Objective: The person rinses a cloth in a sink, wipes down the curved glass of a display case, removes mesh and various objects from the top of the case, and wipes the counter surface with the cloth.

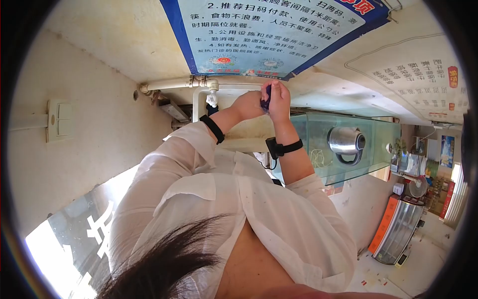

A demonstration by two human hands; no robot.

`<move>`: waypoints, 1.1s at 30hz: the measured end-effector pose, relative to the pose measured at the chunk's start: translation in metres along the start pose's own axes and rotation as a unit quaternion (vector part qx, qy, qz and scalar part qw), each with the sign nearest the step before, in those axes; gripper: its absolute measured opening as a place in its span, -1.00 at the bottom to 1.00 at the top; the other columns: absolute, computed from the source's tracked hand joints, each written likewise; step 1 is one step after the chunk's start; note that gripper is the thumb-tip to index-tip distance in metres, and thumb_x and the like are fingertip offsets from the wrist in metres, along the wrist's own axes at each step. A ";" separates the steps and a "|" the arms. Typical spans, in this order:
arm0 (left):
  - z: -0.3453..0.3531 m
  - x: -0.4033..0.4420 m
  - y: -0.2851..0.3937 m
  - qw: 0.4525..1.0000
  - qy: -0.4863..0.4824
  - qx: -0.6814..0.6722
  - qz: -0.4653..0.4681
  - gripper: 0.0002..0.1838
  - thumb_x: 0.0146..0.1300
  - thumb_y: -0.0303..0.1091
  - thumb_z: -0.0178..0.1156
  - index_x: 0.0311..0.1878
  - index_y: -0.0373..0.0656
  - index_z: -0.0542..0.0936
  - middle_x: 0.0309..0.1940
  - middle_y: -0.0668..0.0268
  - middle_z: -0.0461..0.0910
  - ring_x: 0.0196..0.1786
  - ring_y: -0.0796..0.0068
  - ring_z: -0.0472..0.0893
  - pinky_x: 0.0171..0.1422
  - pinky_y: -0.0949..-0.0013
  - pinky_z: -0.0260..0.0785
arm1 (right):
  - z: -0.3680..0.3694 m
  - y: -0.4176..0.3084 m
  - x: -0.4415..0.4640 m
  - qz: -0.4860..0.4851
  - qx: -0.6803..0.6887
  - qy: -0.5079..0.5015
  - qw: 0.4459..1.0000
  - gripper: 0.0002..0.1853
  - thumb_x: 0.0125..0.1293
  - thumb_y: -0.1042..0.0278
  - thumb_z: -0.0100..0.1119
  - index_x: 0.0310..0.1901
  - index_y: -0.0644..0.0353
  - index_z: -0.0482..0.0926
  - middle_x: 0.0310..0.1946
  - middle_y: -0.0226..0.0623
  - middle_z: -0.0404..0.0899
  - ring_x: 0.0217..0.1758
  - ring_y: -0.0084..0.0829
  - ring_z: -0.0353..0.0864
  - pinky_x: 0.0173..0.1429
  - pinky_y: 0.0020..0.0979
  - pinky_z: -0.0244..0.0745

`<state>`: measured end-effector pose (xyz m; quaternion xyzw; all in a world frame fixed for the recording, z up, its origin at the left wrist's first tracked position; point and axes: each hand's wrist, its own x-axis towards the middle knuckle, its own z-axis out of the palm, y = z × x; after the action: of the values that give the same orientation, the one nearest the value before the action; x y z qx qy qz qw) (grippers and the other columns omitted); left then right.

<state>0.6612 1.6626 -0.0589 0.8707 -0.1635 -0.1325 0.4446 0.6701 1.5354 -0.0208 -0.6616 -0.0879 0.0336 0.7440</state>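
My left hand (pixel 250 105) and my right hand (pixel 279 101) meet in front of me, arms stretched forward. Between them is a small dark purple bundle (pixel 266 99), perhaps a wet cloth; most of it is hidden by my fingers. Both hands are closed round it, and the right thumb points up. A bit of shiny wetness shows at its lower end. Left of my hands, a tap (pixel 212 98) hangs from a white pipe (pixel 179 83) along the wall. Below my hands lies a pale basin-like edge (pixel 244 144), partly covered by my arms.
A glass tank (pixel 318 154) stands to the right, with a steel kettle (pixel 344 141) seen at it. A blue-edged poster (pixel 259 40) hangs above the pipe. A light switch (pixel 59 120) is on the left wall. Far right are a display case (pixel 398 231) and a fan (pixel 418 187).
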 end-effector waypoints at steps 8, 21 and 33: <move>0.000 0.004 0.010 0.994 -0.038 0.061 -0.080 -0.67 0.20 -0.14 0.16 -0.13 -0.20 0.63 -0.20 -0.06 0.69 -0.09 -0.12 0.64 -0.02 -0.03 0.46 | -0.005 0.031 0.007 0.021 0.003 0.050 0.999 -0.51 0.60 0.11 -0.09 -0.55 0.15 0.38 -0.68 -0.47 0.34 -0.58 -0.62 0.34 -0.42 -0.50 0.30; 0.009 -0.001 -0.010 0.980 -0.088 0.115 -0.137 -0.53 0.25 0.05 0.07 -0.05 -0.10 0.70 -0.02 0.12 0.72 0.06 0.07 0.68 0.11 0.08 0.52 | 0.013 0.044 -0.005 -0.005 -0.373 0.086 0.924 -0.57 0.49 0.07 0.04 -0.36 0.31 0.59 -0.46 0.14 0.56 -0.35 0.19 0.54 -0.25 -0.05 0.45; 0.033 -0.009 -0.061 0.989 -0.083 -0.083 0.094 -0.58 0.16 -0.13 0.33 0.03 -0.13 0.60 -0.10 0.05 0.69 -0.01 -0.05 0.65 0.03 0.06 0.47 | 0.009 0.031 -0.044 -0.047 -0.279 -0.016 0.959 -0.78 0.49 0.26 0.06 -0.23 0.24 0.55 -0.36 -0.12 0.56 -0.29 -0.16 0.52 -0.11 -0.32 0.46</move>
<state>0.6510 1.6757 -0.1265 0.7974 -0.2694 -0.1747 0.5109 0.6269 1.5408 -0.0541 -0.8373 -0.1367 -0.0166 0.5291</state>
